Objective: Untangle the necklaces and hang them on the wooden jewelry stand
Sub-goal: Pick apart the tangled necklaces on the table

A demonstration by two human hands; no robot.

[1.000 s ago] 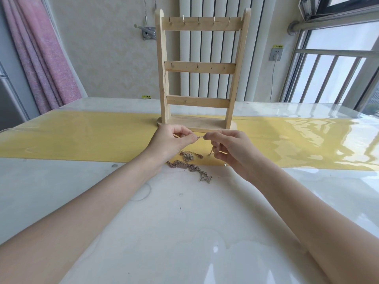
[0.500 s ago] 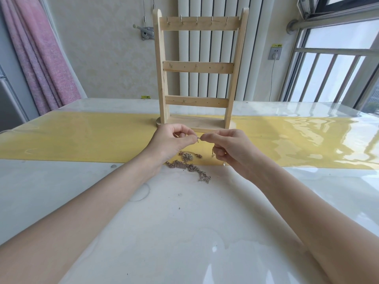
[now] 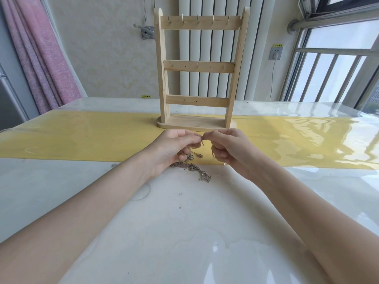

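A tangle of thin metal necklaces (image 3: 193,168) lies on the table where the yellow runner meets the white top. My left hand (image 3: 174,148) and my right hand (image 3: 229,148) hover just above it, thumb and forefinger tips nearly touching each other. Both pinch the same short stretch of chain, which hangs down toward the heap. The wooden jewelry stand (image 3: 196,66) rises right behind my hands, with three crossbars. Small hooks line its top bar and nothing hangs on them.
The glossy white table (image 3: 184,232) carries a yellow runner (image 3: 82,140) across its width. A radiator stands behind the stand, a pink curtain (image 3: 41,54) at the left and a barred window (image 3: 332,64) at the right.
My two hands have drawn closer together, so the pinched bit of chain between them is shorter. The heap on the table has hardly shifted.
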